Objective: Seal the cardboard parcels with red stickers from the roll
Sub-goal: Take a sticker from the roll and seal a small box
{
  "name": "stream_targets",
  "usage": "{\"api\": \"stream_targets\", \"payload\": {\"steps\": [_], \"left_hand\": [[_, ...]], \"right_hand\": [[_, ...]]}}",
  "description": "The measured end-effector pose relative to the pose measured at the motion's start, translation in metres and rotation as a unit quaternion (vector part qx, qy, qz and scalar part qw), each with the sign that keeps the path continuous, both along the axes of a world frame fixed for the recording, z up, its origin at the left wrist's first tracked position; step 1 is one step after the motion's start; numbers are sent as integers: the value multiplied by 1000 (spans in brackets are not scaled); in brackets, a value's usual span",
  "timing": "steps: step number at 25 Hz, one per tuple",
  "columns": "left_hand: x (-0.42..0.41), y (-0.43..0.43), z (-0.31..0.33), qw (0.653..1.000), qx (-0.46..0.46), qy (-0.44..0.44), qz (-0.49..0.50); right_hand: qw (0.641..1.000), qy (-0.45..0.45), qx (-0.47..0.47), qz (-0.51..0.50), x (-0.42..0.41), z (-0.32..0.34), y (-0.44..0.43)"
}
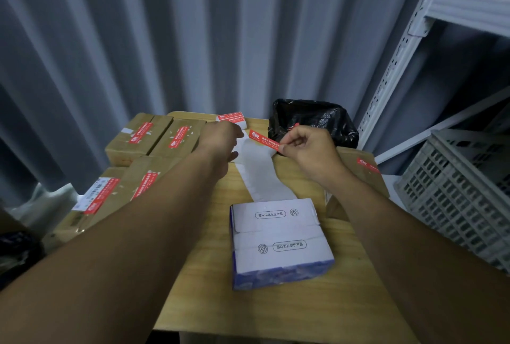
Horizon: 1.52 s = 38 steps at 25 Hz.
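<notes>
A red sticker (263, 138) is pinched by the right hand (309, 147) above the white backing strip (259, 175), which is pressed down by the left hand (220, 136). A white parcel (278, 241) is placed mid-table (276, 313); sealed brown parcels (149, 136) are stacked along the left edge.

A white box (278, 241) with blue sides lies unsealed on the worktop. Behind it, bare backing paper (259, 175) trails from the sticker roll (231, 118). A red sticker (264, 140) hangs half-peeled above it. Sealed brown parcels (154, 139) sit stacked at the left.
</notes>
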<state>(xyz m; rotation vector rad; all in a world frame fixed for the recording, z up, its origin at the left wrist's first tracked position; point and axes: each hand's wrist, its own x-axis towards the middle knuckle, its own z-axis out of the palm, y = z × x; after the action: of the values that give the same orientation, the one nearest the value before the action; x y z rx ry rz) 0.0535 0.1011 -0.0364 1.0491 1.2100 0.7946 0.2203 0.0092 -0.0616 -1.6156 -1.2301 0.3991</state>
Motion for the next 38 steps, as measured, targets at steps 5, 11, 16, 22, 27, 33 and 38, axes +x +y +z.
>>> {"api": "stream_targets", "payload": {"steps": [5, 11, 16, 22, 27, 33, 38], "left_hand": [[-14, -34, 6, 993, 72, 61, -72], [-42, -54, 5, 978, 101, 101, -150], [-57, -71, -3, 971, 105, 122, -176], [-61, -83, -10, 952, 100, 148, -247], [-64, -88, -10, 939, 98, 159, -288], [-65, -92, -9, 913, 97, 200, -341], [-62, -92, -12, 908, 76, 210, -354]], "right_hand": [[999, -4, -38, 31, -13, 12, -28], [988, -8, -116, 99, -27, 28, -63], [978, -17, -166, 128, -33, 26, -88], [968, -14, -202, 147, -29, 25, -106], [964, -1, -216, 154, -29, 24, -110], [961, -2, -230, 155, -26, 20, -110], [955, 37, -252, 149, -18, 12, -108]]}}
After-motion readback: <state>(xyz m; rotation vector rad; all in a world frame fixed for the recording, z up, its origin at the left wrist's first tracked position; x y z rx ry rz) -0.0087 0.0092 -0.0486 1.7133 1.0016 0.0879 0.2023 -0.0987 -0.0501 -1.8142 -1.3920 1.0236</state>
